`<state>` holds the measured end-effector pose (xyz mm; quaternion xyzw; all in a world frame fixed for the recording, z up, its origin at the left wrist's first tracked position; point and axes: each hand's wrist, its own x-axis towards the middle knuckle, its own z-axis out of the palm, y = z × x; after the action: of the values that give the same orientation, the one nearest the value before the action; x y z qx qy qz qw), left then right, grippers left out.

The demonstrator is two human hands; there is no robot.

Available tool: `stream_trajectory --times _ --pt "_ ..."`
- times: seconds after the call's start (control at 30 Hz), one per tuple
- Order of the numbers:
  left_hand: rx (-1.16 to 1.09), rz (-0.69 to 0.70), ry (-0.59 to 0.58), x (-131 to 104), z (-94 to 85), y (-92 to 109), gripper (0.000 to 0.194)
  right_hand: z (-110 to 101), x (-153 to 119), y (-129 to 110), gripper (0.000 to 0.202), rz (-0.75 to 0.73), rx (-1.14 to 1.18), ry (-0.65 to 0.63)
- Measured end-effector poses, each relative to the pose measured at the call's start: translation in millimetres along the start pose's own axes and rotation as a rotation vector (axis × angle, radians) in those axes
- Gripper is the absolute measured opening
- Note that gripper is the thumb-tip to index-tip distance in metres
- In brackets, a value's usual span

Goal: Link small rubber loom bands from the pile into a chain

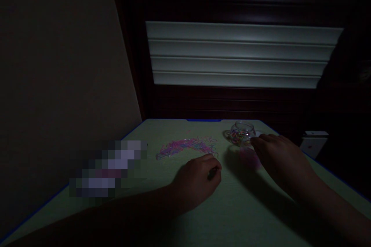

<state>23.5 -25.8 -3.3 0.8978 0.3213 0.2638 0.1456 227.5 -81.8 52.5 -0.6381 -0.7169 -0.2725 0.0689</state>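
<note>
Pink, purple and bluish thin bands (187, 146) lie in a loose curved heap on the pale green table (232, 216). Just in front of the heap, my left hand (199, 179) is closed with its fingers curled; whatever it holds, if anything, is too dark to make out. My right hand (275, 156) reaches over a clear container with pink contents (249, 158), its fingertips pressed together at the container's top. Behind that stands a round glass jar (242, 133) filled with small multicoloured pieces.
On the left of the table lies a pixelated, blurred item (111, 170). White boxes (314, 141) stand beyond the right edge. A dark wooden panel with pale slats (237, 56) rises behind the table, and a wall (58, 65) borders the left.
</note>
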Motion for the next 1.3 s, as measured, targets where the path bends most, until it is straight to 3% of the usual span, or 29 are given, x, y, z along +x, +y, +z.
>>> stream_trajectory --times 0.17,0.3,0.43,0.67,1.0,1.3 --pt "-0.012 -0.001 0.001 -0.5 -0.2 -0.5 0.015 -1.1 0.2 -1.2 0.018 0.042 0.002 -0.036" --pt "-0.008 0.002 -0.004 -0.9 -0.4 -0.8 0.015 -4.9 -0.8 -5.5 0.018 0.006 0.028 0.018" --pt "0.001 0.008 -0.001 -1.5 -0.4 -1.0 0.015 -5.6 -2.0 -11.4 0.016 -0.083 0.074 0.083" --pt "0.013 0.022 0.0 -0.4 -1.0 -4.0 0.014 11.9 0.5 -14.6 0.007 -0.232 0.144 0.146" --pt "0.126 0.035 -0.064 9.8 -20.6 -32.7 0.018 21.9 -0.5 -21.2 0.015 -0.348 0.383 -0.036" --pt "0.385 -0.004 -0.053 16.4 -33.6 -52.3 0.023 23.4 1.6 -17.9 0.014 -0.367 0.392 -0.02"
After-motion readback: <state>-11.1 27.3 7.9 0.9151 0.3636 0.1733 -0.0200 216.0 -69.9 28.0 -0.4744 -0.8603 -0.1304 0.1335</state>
